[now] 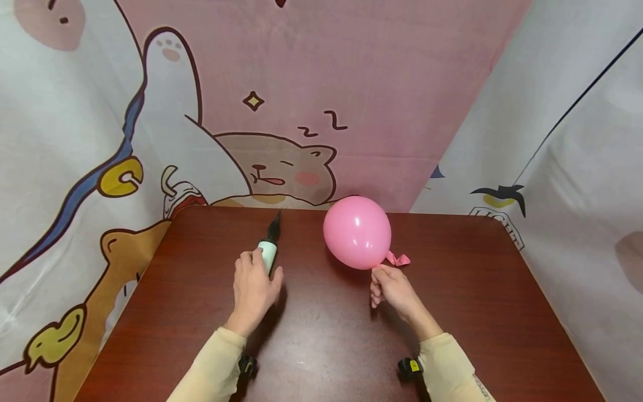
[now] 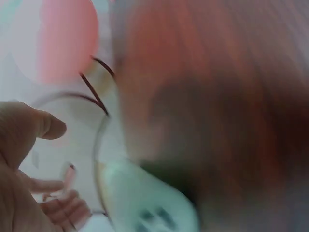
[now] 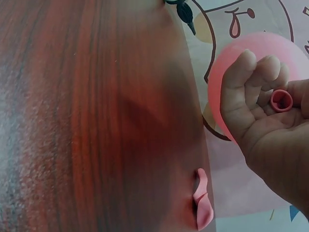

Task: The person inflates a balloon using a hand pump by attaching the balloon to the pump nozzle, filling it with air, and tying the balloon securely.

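A round, inflated pink balloon (image 1: 356, 231) sits over the far part of the table. My right hand (image 1: 397, 290) pinches its neck between thumb and fingers; the rolled lip (image 3: 281, 100) pokes out of the grip in the right wrist view. A pale mint balloon pump (image 1: 268, 254) with a black nozzle lies on the table, its near part hidden by my left hand (image 1: 253, 287). That hand hovers over or beside the pump, thumb held apart from the fingers. Blurred in the left wrist view, the pump (image 2: 149, 203) appears beside the loosely spread fingers; contact cannot be told.
A limp, uninflated pink balloon (image 1: 399, 259) lies on the table just behind the right hand. The dark wooden table (image 1: 321, 346) ends at a cartoon-printed cloth (image 1: 382, 84) along its far edge. Both wrists wear small black devices.
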Motion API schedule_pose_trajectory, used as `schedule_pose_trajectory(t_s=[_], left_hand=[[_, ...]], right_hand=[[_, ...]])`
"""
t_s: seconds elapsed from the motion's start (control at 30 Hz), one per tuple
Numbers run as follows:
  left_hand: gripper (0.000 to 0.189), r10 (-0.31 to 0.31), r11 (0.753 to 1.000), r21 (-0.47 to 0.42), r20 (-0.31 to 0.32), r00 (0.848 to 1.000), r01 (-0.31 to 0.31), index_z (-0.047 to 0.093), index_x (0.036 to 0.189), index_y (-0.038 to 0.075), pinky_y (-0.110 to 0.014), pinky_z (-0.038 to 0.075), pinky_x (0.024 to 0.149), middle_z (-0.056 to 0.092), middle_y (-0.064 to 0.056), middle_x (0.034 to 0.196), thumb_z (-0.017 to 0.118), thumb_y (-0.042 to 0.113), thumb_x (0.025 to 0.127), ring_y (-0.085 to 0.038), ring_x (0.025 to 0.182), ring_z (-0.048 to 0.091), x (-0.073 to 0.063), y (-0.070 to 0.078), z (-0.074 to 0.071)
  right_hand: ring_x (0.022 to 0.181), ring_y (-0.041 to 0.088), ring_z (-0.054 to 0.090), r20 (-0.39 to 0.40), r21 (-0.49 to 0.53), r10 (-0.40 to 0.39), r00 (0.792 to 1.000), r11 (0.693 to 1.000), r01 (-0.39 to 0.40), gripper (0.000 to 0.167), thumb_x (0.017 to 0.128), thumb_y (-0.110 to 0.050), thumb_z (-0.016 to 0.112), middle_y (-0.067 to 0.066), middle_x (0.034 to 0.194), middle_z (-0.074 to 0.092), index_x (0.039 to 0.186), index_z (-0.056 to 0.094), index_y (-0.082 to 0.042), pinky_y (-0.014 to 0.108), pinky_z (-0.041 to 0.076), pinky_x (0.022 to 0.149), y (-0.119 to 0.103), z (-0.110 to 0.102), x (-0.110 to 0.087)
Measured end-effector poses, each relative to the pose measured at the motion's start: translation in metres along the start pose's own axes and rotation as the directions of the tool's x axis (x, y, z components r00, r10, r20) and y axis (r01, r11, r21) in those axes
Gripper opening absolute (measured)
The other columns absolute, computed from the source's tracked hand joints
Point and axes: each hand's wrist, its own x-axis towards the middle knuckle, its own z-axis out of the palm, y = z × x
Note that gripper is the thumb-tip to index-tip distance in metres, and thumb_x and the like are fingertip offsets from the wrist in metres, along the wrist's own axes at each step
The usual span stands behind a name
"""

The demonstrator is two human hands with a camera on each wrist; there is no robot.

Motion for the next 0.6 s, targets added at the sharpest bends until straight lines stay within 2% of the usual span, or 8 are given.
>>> schedule_pose_trajectory(t_s=[0.07, 0.13, 0.2, 0.3, 0.43, 0.6], left_hand=[[0.046, 0.107, 0.993, -0.049, -0.049, 0.993, -0.109, 0.062, 0.120, -0.007, -0.051, 0.052, 0.075, 0.059, -0.023, 0.104, 0.077, 0.022, 0.087, -0.041, 0.094, 0.057, -0.004, 0.017, -0.002], [0.032, 0.204, 0.972, -0.103, -0.063, 0.977, -0.209, 0.068, 0.110, -0.002, -0.046, 0.053, 0.072, 0.062, -0.016, 0.097, 0.075, 0.020, 0.088, -0.034, 0.088, 0.060, -0.009, 0.033, -0.003], [0.020, 0.281, 0.945, -0.162, -0.046, 0.959, -0.285, 0.071, 0.101, 0.004, -0.039, 0.053, 0.067, 0.063, -0.008, 0.090, 0.074, 0.020, 0.090, -0.025, 0.080, 0.061, -0.013, 0.048, -0.002], [0.009, 0.368, 0.902, -0.249, 0.014, 0.930, -0.353, 0.073, 0.096, 0.012, -0.030, 0.050, 0.063, 0.064, 0.001, 0.087, 0.071, 0.021, 0.095, -0.015, 0.073, 0.059, -0.020, 0.065, 0.003], [0.009, 0.485, 0.828, -0.326, 0.010, 0.874, -0.456, 0.074, 0.103, 0.012, -0.025, 0.052, 0.067, 0.066, 0.002, 0.095, 0.070, 0.012, 0.095, -0.011, 0.079, 0.062, -0.025, 0.084, 0.011], [0.025, 0.603, 0.711, -0.401, -0.075, 0.794, -0.577, 0.070, 0.117, 0.006, -0.023, 0.054, 0.082, 0.065, -0.003, 0.113, 0.069, 0.001, 0.093, -0.013, 0.097, 0.064, -0.025, 0.101, 0.019]], right_hand=[[0.055, 0.022, 0.049, 0.014, -0.017, 0.001, 1.000, 1.000, -0.001, 0.032, 0.111, -0.017, 0.041, 0.007, 0.064, 0.046, 0.085, 0.044, 0.002, 0.037, 0.055, 0.058, -0.002, 0.002, 0.000], [0.054, 0.022, 0.049, 0.027, -0.032, 0.000, 1.000, 0.999, 0.001, 0.032, 0.111, -0.016, 0.041, 0.008, 0.063, 0.046, 0.086, 0.044, 0.003, 0.037, 0.055, 0.057, -0.005, 0.004, 0.000], [0.054, 0.022, 0.049, 0.035, -0.044, -0.005, 0.999, 0.999, 0.007, 0.031, 0.111, -0.015, 0.041, 0.008, 0.063, 0.046, 0.086, 0.044, 0.004, 0.037, 0.055, 0.057, -0.008, 0.007, 0.000], [0.053, 0.023, 0.050, 0.041, -0.060, -0.016, 0.999, 0.998, 0.018, 0.031, 0.110, -0.015, 0.042, 0.009, 0.062, 0.047, 0.086, 0.044, 0.004, 0.038, 0.054, 0.056, -0.013, 0.012, 0.000], [0.050, 0.022, 0.051, 0.050, -0.083, -0.036, 0.998, 0.996, 0.040, 0.031, 0.109, -0.014, 0.043, 0.009, 0.060, 0.048, 0.084, 0.045, 0.004, 0.037, 0.054, 0.054, -0.019, 0.018, 0.000], [0.048, 0.020, 0.050, 0.087, -0.111, -0.060, 0.994, 0.991, 0.069, 0.031, 0.108, -0.013, 0.043, 0.007, 0.057, 0.047, 0.083, 0.046, 0.006, 0.035, 0.052, 0.052, -0.022, 0.024, 0.001]])
